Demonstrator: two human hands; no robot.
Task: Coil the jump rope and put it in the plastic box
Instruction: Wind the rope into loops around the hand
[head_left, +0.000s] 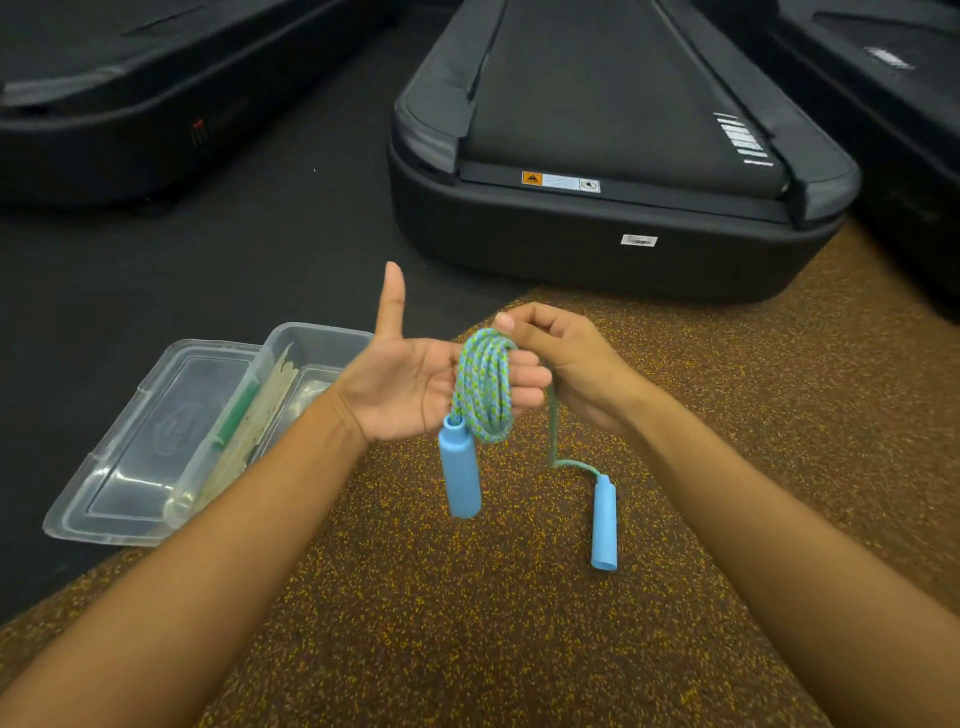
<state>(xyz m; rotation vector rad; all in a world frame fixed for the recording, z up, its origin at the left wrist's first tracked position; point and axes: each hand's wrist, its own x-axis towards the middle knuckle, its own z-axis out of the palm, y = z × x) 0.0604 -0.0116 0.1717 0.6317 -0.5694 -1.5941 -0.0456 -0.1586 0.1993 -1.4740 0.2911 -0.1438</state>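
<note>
The blue-green braided jump rope (483, 384) is wound in several loops around the fingers of my left hand (410, 384), whose palm faces up with the thumb raised. One blue handle (460, 470) hangs below that hand. My right hand (566, 358) pinches the rope at the top of the coil. From it a loose strand drops to the second blue handle (604, 525), which lies on the floor. The clear plastic box (306, 353) sits open on the floor to the left, its lid (130, 457) lying beside it.
A black treadmill (597, 156) stands just ahead, with other dark machines at far left and far right. The box holds a green and cream item (244, 421). Brown speckled rubber flooring lies under my arms, black flooring to the left.
</note>
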